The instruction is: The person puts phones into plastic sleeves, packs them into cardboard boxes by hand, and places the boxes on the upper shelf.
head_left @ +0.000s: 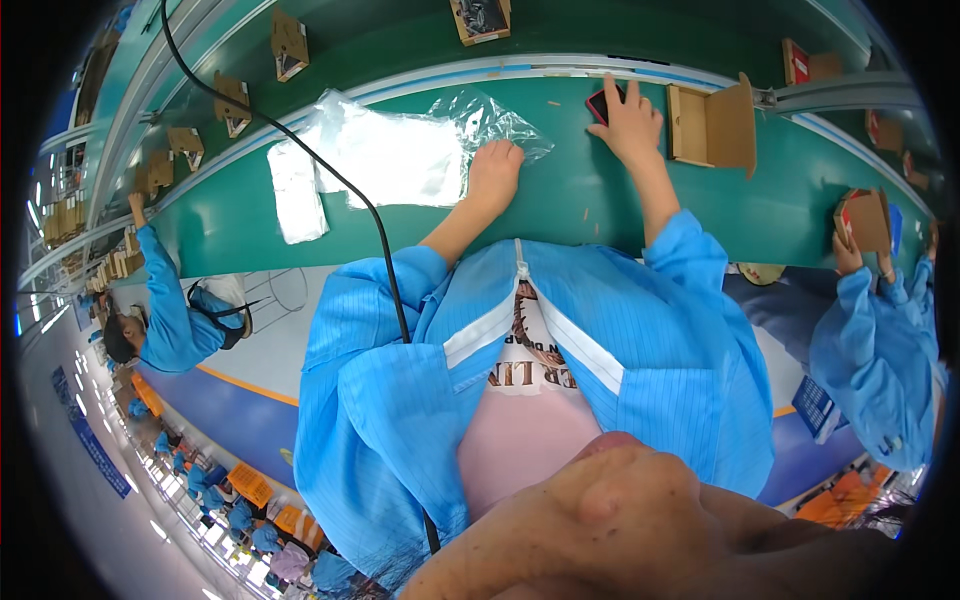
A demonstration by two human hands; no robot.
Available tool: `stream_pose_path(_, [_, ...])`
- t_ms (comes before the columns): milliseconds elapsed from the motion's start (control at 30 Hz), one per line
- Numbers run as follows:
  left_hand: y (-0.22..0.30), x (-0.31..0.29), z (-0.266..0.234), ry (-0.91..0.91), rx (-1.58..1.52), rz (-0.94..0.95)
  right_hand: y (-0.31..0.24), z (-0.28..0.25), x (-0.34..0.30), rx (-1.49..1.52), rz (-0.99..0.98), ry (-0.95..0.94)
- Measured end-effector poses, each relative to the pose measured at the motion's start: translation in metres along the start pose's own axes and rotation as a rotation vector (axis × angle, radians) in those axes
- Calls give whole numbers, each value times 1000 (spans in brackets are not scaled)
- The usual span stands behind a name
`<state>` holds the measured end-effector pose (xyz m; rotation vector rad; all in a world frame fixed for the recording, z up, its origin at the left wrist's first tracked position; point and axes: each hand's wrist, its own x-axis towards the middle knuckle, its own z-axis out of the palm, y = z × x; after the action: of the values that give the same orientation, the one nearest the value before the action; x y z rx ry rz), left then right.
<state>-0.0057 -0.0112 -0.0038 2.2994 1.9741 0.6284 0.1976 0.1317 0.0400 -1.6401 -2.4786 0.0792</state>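
My left hand (495, 176) is closed, with its fingers curled on the edge of a clear plastic bag (487, 112) on the green worktop. To its left lies a bright pile of clear plastic bags (392, 158). My right hand (634, 124) grips a small flat black device with a red edge (599, 106), thumb at its near side and fingers over its far side. The device is partly hidden under the fingers. Just right of that hand stands an open cardboard box (692, 126) with its lid raised.
A black cable (375, 215) hangs across the view on the left. Beyond the worktop's far rail, cardboard boxes, including a filled one (482, 20), sit on a green belt. Co-workers in blue are at left (180, 310) and right (880, 350); the right one holds a box (866, 220).
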Motion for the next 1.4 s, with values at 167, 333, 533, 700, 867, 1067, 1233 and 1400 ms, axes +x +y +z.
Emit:
stream_pose_path(167, [9, 2, -12, 4, -53, -81, 13, -15, 9, 314, 83, -119])
stream_pose_path(333, [2, -16, -5, -30, -265, -329, 4, -48, -30, 1299, 387, -232])
stream_pose_path(533, [-7, -1, 7, -46, -327, -388, -45, 9, -103, 1600, 365, -76])
stream_pose_path(700, [-6, 9, 6, 4, -578, -752, -39, -1, -115, 603, -233, 217])
stream_pose_path(867, [5, 8, -36, 258, -217, -296, -61, -6, -108, 758, -6, -233])
stream_pose_path(1067, [28, 15, -57, 204, -177, -73, -71, -27, -101, 1690, 606, -652])
stream_pose_path(1233, [23, 31, -55, 254, -178, -81, -63, -44, -106, 1892, 735, -505])
stream_pose_path(1400, [67, 44, -58, 231, -379, 71, -59, -37, -108, 1870, 761, -420])
